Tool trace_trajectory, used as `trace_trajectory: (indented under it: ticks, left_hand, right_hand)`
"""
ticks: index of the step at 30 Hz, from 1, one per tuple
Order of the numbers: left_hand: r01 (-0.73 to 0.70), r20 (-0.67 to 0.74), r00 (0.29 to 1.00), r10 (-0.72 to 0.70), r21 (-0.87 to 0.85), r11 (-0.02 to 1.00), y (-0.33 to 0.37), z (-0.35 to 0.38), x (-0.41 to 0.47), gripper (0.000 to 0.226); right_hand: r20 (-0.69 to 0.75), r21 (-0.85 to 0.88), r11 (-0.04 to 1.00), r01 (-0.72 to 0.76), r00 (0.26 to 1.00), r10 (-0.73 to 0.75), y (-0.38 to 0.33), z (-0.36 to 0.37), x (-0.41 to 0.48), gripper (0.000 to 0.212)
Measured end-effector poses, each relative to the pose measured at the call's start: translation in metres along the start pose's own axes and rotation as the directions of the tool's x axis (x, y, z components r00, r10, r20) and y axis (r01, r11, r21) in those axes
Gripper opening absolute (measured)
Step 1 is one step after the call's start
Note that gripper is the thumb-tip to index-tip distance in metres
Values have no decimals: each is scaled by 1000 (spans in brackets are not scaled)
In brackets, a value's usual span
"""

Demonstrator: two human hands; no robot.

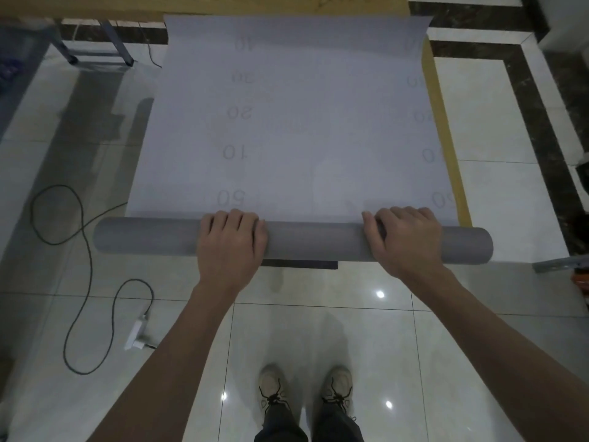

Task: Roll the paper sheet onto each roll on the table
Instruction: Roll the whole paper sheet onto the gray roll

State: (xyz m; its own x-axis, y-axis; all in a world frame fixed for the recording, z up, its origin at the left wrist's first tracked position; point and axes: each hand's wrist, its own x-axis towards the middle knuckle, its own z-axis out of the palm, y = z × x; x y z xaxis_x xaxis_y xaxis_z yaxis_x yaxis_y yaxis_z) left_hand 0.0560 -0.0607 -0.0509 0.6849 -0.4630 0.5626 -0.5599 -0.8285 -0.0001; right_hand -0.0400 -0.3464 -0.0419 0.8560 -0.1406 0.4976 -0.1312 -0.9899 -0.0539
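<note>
A wide pale grey paper sheet [293, 122] lies flat over a wooden table [446, 129], with faint mirrored numbers showing through it. Its near end is wound on a long grey roll [318, 240] lying across the table's front edge. My left hand [231, 242] grips the roll left of centre, fingers curled over its top. My right hand [404, 239] grips the roll right of centre the same way. Both ends of the roll stick out past the sheet.
The sheet's far end curls up at the back of the table. A black cable [79, 250] and a white plug adapter [135, 334] lie on the tiled floor at the left. My shoes [306, 390] stand below the table edge. Metal legs [118, 39] stand at the far left.
</note>
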Motion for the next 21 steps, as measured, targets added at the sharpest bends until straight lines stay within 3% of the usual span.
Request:
trace_trajectory:
  ticks: [3,7,13,18,21]
  left_hand:
    - [17,-19,1000,-17,-11,1000,3,-1,7,40]
    - [57,17,998,-57,-23,998,0,-4,-10,34]
    - [71,11,997,-70,-7,997,0,1,2,35]
    - [101,21,995,-100,-26,995,0,-2,-8,35]
    - [98,20,995,-97,-36,995,-2,0,-8,33]
  right_hand:
    - [-17,-39,997,-73,997,72,-4,-2,-10,50]
    - [63,-31,990,-136,988,138,-5,-4,0,64]
    - [-38,3,999,-35,999,35,-4,-1,-14,39]
    - [44,-9,998,-60,997,61,-1,4,0,61]
    - [10,25,999,-40,999,40,0,4,-4,53]
